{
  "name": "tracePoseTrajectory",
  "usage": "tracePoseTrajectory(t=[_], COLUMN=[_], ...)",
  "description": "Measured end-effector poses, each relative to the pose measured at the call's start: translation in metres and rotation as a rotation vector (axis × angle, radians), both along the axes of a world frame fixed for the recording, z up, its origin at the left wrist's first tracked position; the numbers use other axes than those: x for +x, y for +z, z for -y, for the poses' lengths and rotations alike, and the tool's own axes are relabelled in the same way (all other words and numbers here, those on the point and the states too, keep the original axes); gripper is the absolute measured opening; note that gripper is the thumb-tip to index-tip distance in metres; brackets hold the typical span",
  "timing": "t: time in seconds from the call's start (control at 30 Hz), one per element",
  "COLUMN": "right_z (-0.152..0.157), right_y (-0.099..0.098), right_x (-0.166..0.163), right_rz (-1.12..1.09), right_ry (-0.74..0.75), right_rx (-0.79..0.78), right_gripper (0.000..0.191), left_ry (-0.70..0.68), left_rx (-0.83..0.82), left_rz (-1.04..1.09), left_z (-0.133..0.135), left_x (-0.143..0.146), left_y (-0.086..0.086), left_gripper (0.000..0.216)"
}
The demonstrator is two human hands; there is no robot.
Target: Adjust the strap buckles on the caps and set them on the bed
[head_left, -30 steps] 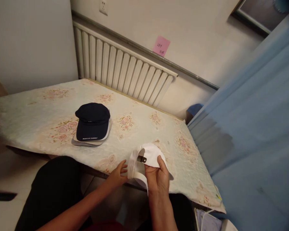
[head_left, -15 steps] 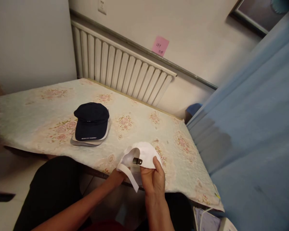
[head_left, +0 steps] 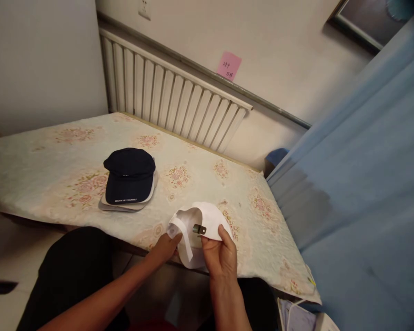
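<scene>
Between my hands is a white cap (head_left: 213,220), its opening facing me near the table's front edge. My left hand (head_left: 166,247) grips the cap's left rim beside the loose back strap (head_left: 185,239), whose end hangs free. My right hand (head_left: 222,253) pinches the right side, thumb on the outer cloth and fingers underneath. Next to my right fingertips a dark metal buckle (head_left: 199,229) sits on the rim, apart from the strap. Left of my hands, a navy cap (head_left: 129,174) with white lettering on its brim lies on top of lighter caps (head_left: 120,208).
A floral cloth (head_left: 200,179) covers the table. Behind it are a white radiator (head_left: 172,92) and a wall with a pink note (head_left: 229,65). A blue curtain (head_left: 359,184) hangs along the right side. Below the right front corner stands a container (head_left: 300,317) with pale contents.
My left hand has shifted slightly left on the rim, and the cap has turned so more of its inside and brim show. The strap's free end has swung up and left.
</scene>
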State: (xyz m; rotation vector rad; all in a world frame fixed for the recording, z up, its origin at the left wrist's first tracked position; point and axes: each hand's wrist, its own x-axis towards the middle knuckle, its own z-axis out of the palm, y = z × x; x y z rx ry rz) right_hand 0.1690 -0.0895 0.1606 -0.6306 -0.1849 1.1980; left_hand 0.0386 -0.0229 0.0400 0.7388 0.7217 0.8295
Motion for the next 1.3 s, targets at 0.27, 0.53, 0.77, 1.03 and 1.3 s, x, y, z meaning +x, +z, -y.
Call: tracePoseTrajectory(t=[0.27,0.53,0.77,1.03,1.3], right_z=[-0.001,0.000,0.004,0.003,0.001], right_y=[-0.005,-0.007,-0.004,-0.008,-0.011], right_x=[0.001,0.003,0.001,0.007,0.011], right_rz=[0.010,-0.022,0.008,-0.003,-0.007], right_ry=[0.037,0.062,0.165,0.167,0.153], right_rx=[0.013,0.016,0.012,-0.118,-0.100], right_gripper=[0.040,0.040,0.041,0.037,0.037], left_ry=[0.053,0.014,0.010,0.023,0.012], left_rx=[0.176,0.243,0.280,0.293,0.292], left_rz=[-0.582,-0.678,-0.667,-0.639,-0.612], left_z=[-0.007,-0.004,-0.004,-0.006,-0.009], left_x=[0.005,0.006,0.004,-0.001,-0.008], left_y=[0.001,0.004,0.000,-0.004,0.000], left_gripper=[0.017,0.027,0.035,0.038,0.037])
